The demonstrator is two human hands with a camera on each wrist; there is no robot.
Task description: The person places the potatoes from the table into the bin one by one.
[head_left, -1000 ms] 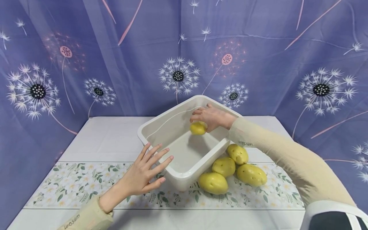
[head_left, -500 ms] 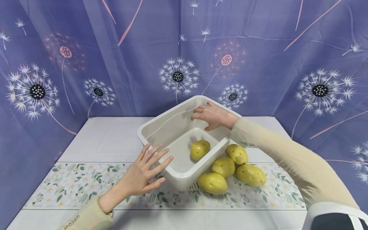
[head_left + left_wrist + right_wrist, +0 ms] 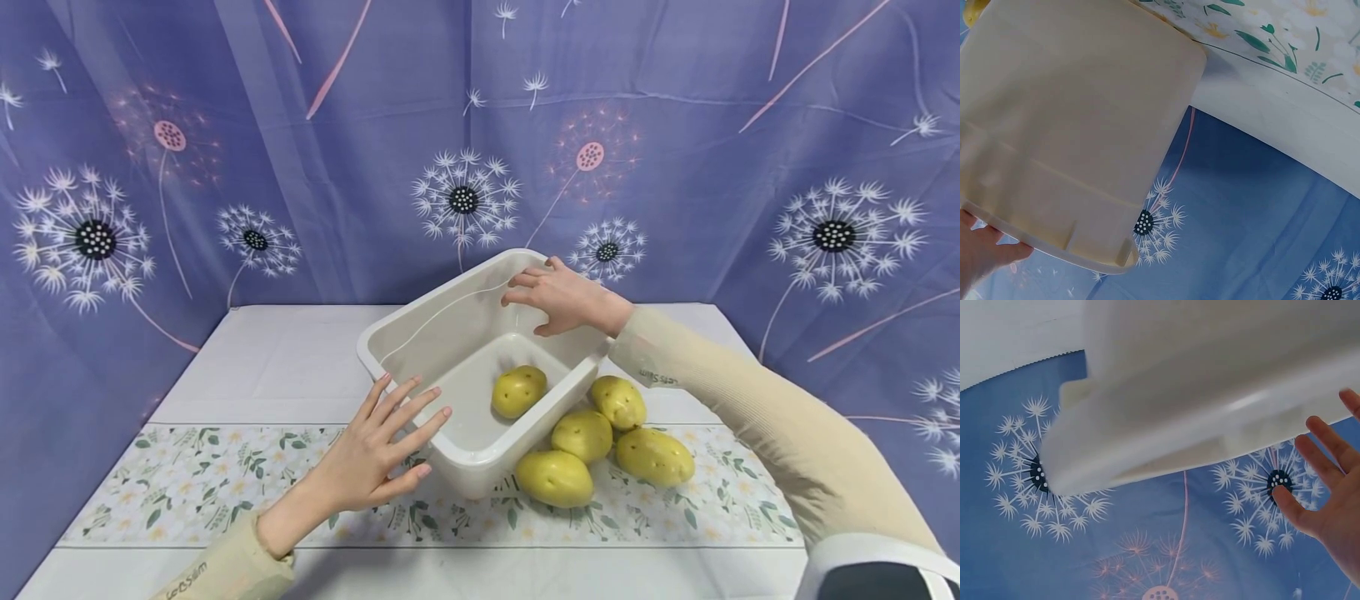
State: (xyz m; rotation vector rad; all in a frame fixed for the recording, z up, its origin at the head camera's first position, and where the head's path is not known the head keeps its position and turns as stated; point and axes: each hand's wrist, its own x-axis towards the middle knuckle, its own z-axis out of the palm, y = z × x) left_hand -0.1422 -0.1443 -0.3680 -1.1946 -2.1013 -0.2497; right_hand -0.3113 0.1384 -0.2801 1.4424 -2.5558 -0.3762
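Note:
A white plastic basin [image 3: 474,457] stands at an angle on the table, with one yellow potato [image 3: 519,392] lying on its floor. Over the basin's far right part hovers my right hand [image 3: 562,298], fingers spread and slightly bent, holding nothing. My left hand [image 3: 375,457] is at the basin's near left rim with its fingers spread; whether it presses on the rim I cannot tell. In the left wrist view the left fingers [image 3: 1013,252] lie along the rim, and the basin's outer wall [image 3: 1079,112] fills much of the picture.
Several more potatoes [image 3: 585,437] lie together on the table against the basin's right side. A floral runner [image 3: 247,475] crosses the white table [image 3: 300,358]. Behind hangs a purple dandelion-print curtain [image 3: 360,167]. A white and dark object [image 3: 873,575] shows at the lower right.
My right hand has let go of the potato, which now rests on the basin's floor. That hand has risen slightly and drawn a little to the right. The left hand has stayed put.

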